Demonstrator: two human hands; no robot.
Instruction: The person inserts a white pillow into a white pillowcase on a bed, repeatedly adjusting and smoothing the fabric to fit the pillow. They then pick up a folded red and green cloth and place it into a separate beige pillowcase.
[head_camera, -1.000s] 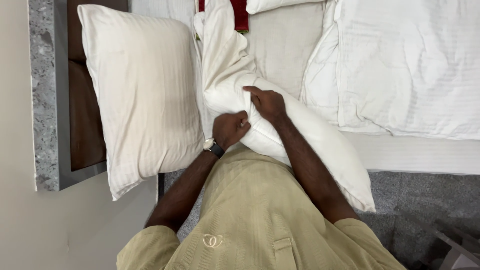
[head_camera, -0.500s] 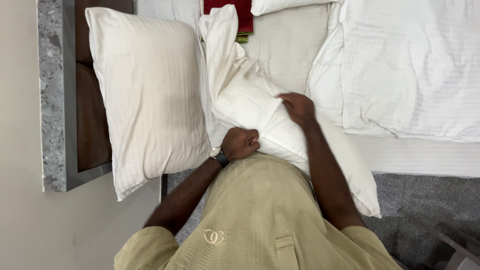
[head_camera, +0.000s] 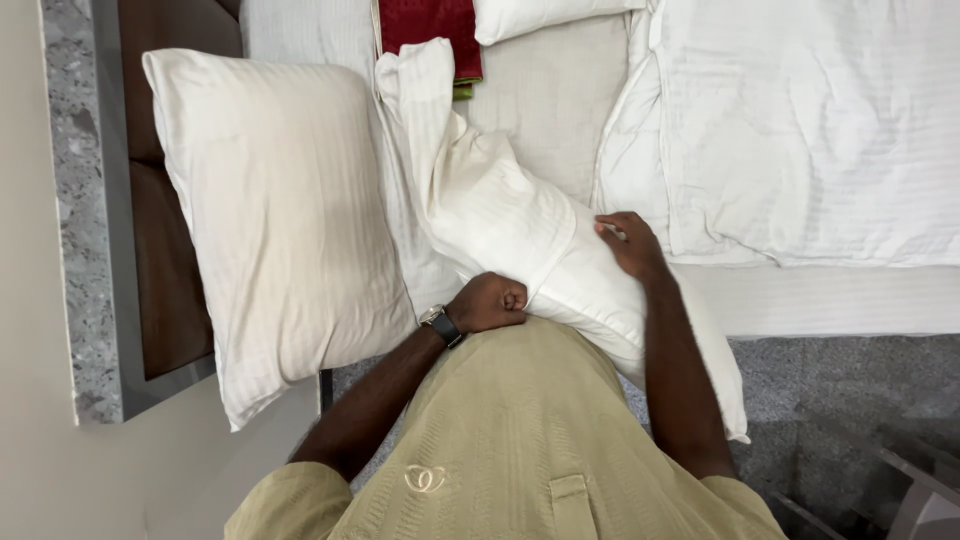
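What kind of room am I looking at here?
Most likely a hotel or guest bedroom: a made-up bed with a white duvet, a striped pillow against a padded brown headboard, and a second pillow being slipped into its case.

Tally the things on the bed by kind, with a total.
Pillows: 3, one against the headboard, one half in its case under both hands, one at the top edge
Duvet: 1
Red cloth: 1
Green item under the red cloth: 1
Total: 6
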